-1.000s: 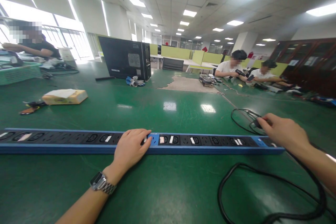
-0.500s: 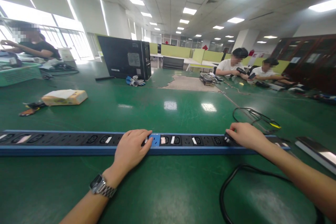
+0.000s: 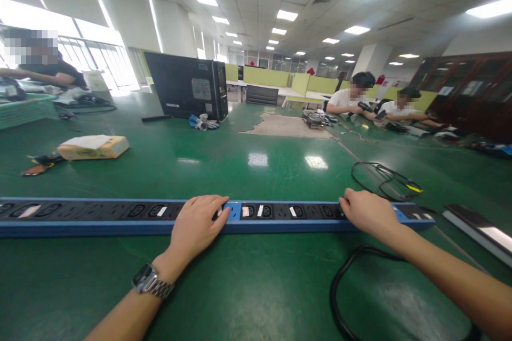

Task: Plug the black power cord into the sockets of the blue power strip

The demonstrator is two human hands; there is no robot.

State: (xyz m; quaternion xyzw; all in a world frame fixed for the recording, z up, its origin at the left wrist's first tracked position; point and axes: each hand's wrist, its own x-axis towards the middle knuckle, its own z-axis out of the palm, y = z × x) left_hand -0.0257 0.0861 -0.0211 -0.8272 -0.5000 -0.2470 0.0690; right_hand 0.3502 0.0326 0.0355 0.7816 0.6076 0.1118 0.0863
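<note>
A long blue-and-black power strip (image 3: 276, 225) lies crosswise before me, its row of sockets facing up and several marked with white or pink stickers. My left hand (image 3: 198, 224) grips it near the middle, fingers over the top and thumb beside a blue socket section (image 3: 234, 211). Toward its right end, my right hand (image 3: 370, 214) is closed over the sockets, around a black plug that is now almost wholly hidden by the fingers. How far the plug sits in a socket I cannot tell. A thick black cable (image 3: 335, 290) loops on the table below my right forearm.
A dark flat device (image 3: 480, 229) lies at the right, with a coiled black cable (image 3: 384, 176) behind the strip. Farther off are a tissue pack (image 3: 96, 147), gloves (image 3: 204, 122), a black computer case (image 3: 188, 85) and a green basket (image 3: 28, 112). Several people sit around.
My right hand has turned and lowered over the strip, so the black plug seen in its fingers before is now mostly covered. The left hand keeps its place on the strip.
</note>
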